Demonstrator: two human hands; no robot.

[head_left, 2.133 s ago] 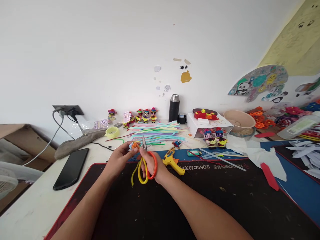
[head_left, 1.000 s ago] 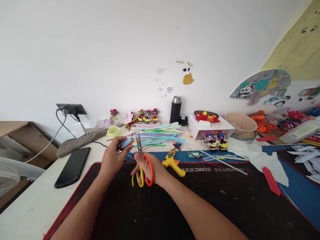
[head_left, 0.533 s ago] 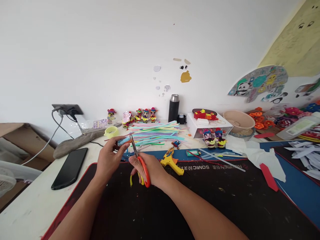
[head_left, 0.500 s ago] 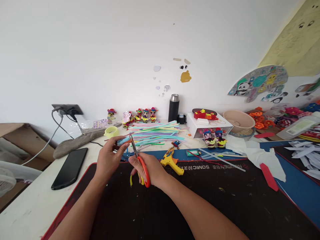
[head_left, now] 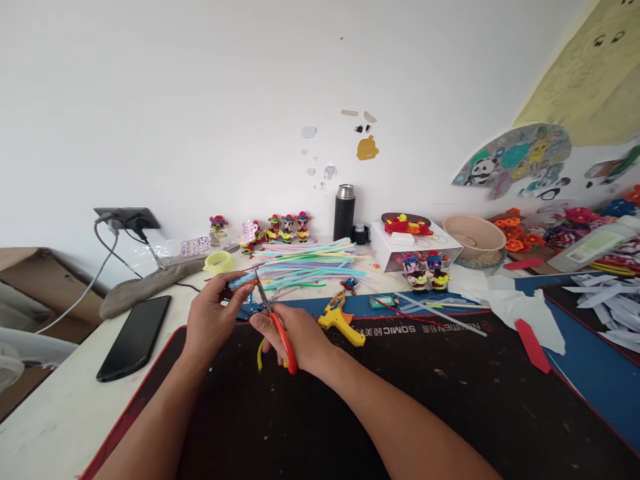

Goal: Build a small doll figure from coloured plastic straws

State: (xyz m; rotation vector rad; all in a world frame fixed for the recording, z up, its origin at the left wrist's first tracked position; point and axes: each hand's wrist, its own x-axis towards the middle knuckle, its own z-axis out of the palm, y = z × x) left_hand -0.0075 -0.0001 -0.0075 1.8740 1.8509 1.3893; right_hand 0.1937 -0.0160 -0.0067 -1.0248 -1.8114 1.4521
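My left hand [head_left: 214,315] pinches a small fuzzy blue and orange piece [head_left: 242,283], which looks made of pipe cleaner; the fingers partly hide it. In my right hand [head_left: 293,337] is a pair of scissors [head_left: 284,341] with orange handles. Their blades point up and away from me, with the tips right at the edge of the fuzzy piece. A short yellow strip [head_left: 260,355] shows just left of my right hand, above the black mat [head_left: 320,420]. Beyond both hands lies a pile of pastel pipe cleaners [head_left: 310,265].
A yellow glue gun [head_left: 342,323] lies right of my right hand. At the left is a black phone [head_left: 134,339], with a roll of yellow tape [head_left: 219,262] farther back. Small figures [head_left: 287,229] and a black thermos [head_left: 345,212] stand along the wall, near a white box [head_left: 420,245].
The view has shifted slightly, so everything sits a little farther left and up. The scissor blades look closer together at the fuzzy piece; both hands keep their grips.
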